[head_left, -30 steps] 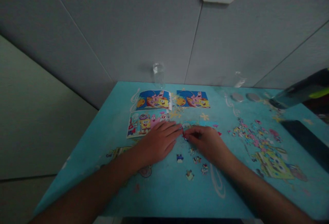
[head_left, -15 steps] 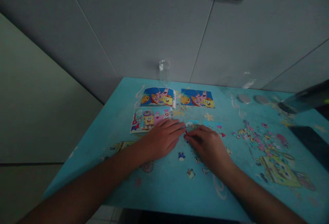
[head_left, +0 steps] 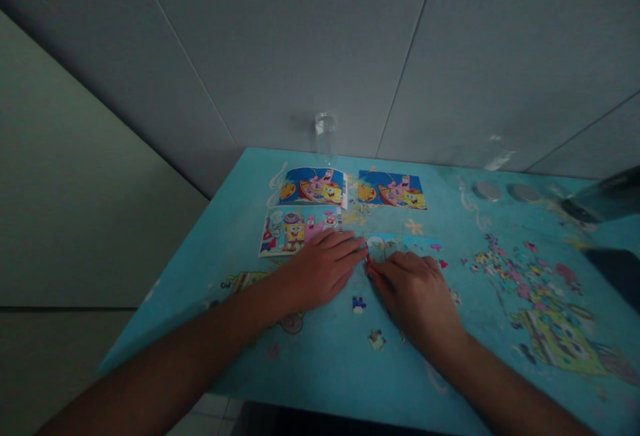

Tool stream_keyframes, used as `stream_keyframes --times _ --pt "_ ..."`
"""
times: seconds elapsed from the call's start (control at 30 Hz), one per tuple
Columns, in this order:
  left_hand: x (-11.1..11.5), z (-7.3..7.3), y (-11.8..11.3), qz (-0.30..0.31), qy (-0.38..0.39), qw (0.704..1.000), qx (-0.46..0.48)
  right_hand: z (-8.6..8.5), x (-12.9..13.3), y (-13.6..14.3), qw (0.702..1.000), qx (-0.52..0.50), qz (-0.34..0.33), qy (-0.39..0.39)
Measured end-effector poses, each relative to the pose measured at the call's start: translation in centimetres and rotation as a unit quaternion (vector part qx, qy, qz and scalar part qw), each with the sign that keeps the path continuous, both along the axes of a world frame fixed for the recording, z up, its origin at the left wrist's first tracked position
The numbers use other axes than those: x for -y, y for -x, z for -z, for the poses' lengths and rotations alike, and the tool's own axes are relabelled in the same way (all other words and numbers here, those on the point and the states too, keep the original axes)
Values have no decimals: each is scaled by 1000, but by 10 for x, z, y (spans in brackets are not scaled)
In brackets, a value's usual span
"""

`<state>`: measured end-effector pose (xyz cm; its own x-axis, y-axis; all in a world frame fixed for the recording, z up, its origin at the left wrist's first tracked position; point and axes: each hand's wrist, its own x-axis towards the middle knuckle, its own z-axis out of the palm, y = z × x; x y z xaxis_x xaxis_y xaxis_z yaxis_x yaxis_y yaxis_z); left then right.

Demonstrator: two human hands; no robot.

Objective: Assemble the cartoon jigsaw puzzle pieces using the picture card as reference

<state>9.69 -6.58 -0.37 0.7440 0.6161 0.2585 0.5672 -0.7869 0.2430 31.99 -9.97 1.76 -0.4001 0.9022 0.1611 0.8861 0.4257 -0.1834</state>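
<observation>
My left hand (head_left: 327, 269) lies low over the table with its fingers stretched out. Its fingertips touch the edge of small red jigsaw puzzle pieces (head_left: 367, 251). From the other side my right hand (head_left: 417, 286) pinches a puzzle piece at that same spot, mostly hidden by the fingers. Behind the right hand lies a partly joined light-blue puzzle strip (head_left: 400, 241). A blue-and-white puzzle piece (head_left: 358, 304) and a pale one (head_left: 377, 339) are loose in front of the hands. Beyond the left hand lies a printed cartoon picture sheet (head_left: 295, 229).
Two more cartoon pictures, one left (head_left: 310, 186) and one right (head_left: 393, 189), lie farther back. A clear cylinder (head_left: 325, 139) stands by the wall. At right are a heap of loose pieces (head_left: 523, 269), two round lids (head_left: 487, 191), a dark bottle-like object (head_left: 607, 196) and a dark flat object (head_left: 615, 273).
The whole view has shifted slightly. My right hand has turned a little and stays pinched at the red pieces; the left hand keeps its place beside them.
</observation>
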Motion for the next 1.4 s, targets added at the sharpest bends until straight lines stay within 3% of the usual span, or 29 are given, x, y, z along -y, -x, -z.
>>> stream_keyframes --times 0.6,1.03,1.2,1.4 --pt "-2 1 6 41 -14 999 -18 -2 10 0 995 74 -26 -65" --pt "-2 3 6 42 -17 999 -27 -3 12 -6 997 18 -36 -64" --pt "-1 -1 5 39 -10 998 -39 -3 22 -7 990 -78 -116 0" --pt "0 -4 5 37 -10 999 -37 6 28 -10 985 -108 -122 52"
